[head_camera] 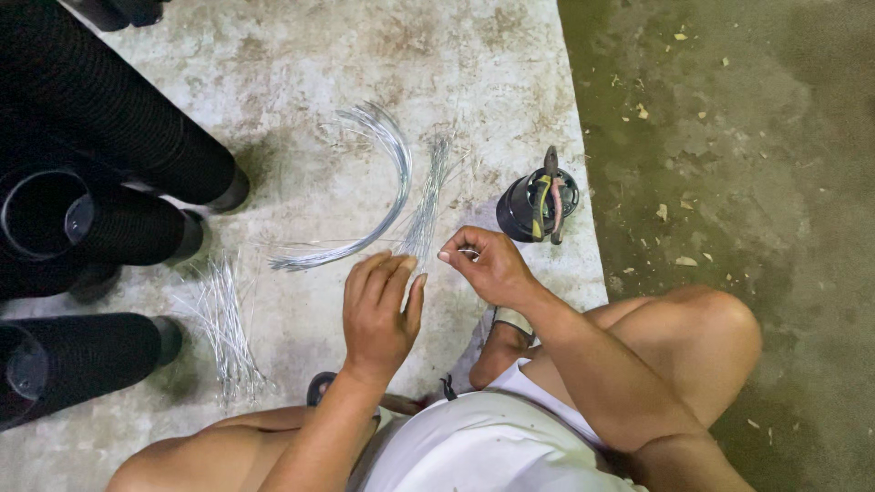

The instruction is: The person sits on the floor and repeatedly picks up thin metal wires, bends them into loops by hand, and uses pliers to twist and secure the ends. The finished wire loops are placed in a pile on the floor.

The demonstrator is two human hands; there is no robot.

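— What was the right hand (486, 264) gripping?

— A thin silver wire strand (468, 251), pinched shut between thumb and fingertips. It seemed lifted clear of the straight bundle of silver wires (427, 205), which lay just ahead of both hands on the concrete floor (273, 64).

— And the left hand (378, 310)?

— Half open, fingers loosely together, palm down, gripping nothing I could see. Its fingertips were at the near end of that bundle, probably to steady it.

— What else lay around?

— A curved bundle of silver wire (387, 164) arced beyond the left hand. Loose short wires (221, 328) lay far to its left, near black ribbed tubes (109, 118). Beyond the right hand stood a black round container (529, 205) with pliers (552, 191) on top, within easy reach.
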